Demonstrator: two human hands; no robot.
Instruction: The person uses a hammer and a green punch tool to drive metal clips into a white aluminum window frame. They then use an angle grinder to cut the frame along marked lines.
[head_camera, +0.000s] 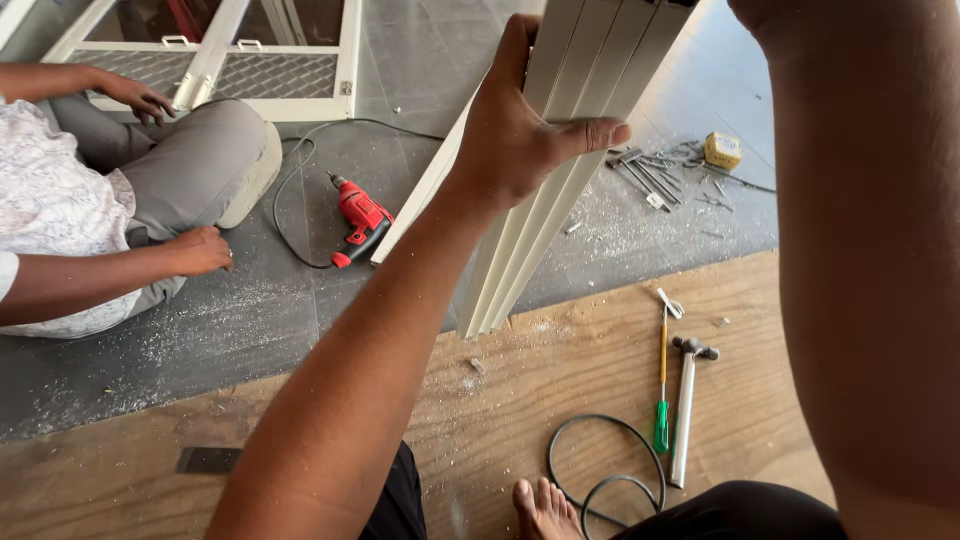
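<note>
left hand (520, 130) wrapped round the white frame rail (560, 150), standing it on the wooden board (500, 400) | right hand out of shot, grip unknown | hammer (685, 410), screwdriver (661, 385), red drill (358, 222) lying idle | looks mid-job, rail unattached

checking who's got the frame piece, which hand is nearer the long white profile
Left. The left hand grips the white profile partway up its length. The right hand is out of view above the frame; only its forearm shows at the right.
</note>
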